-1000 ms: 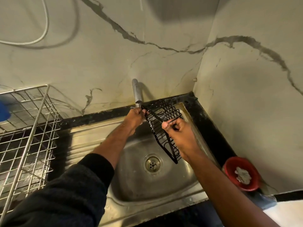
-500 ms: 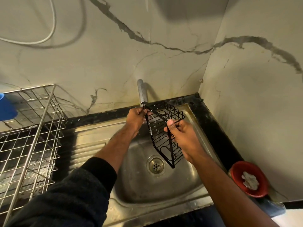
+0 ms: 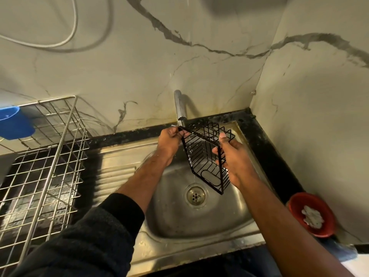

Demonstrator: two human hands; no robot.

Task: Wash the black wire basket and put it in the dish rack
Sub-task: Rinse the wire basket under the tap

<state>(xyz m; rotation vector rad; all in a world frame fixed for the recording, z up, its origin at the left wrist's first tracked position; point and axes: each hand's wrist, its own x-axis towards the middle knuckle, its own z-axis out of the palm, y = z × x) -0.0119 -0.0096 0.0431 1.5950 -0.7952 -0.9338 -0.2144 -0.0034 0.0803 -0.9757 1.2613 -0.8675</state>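
Both hands are on the black wire basket [image 3: 205,154], a rectangular caddy of thin coated rods, held tilted on one corner over the round stainless steel sink bowl [image 3: 171,220], just under the chrome tap spout [image 3: 179,108]. The left hand [image 3: 170,143] pinches the top corner of the rim beside the spout, fingers closed on the wire. The right hand [image 3: 232,158] clamps the opposite long edge, thumb up over the rim, fingers wrapped through the bars. A thin stream of water runs off the low side toward the drain [image 3: 196,195].

By the look of it, this one is light and stiff, with no give in the frame, but wet coated wire will be slick. The thicker rim rod is the place to grip; the fine cross bars might bend or pinch. Water should shed fast through the open mesh.

The steel wire dish rack [image 3: 46,170] waits well to the left on the counter, across the ribbed draining board [image 3: 115,174].
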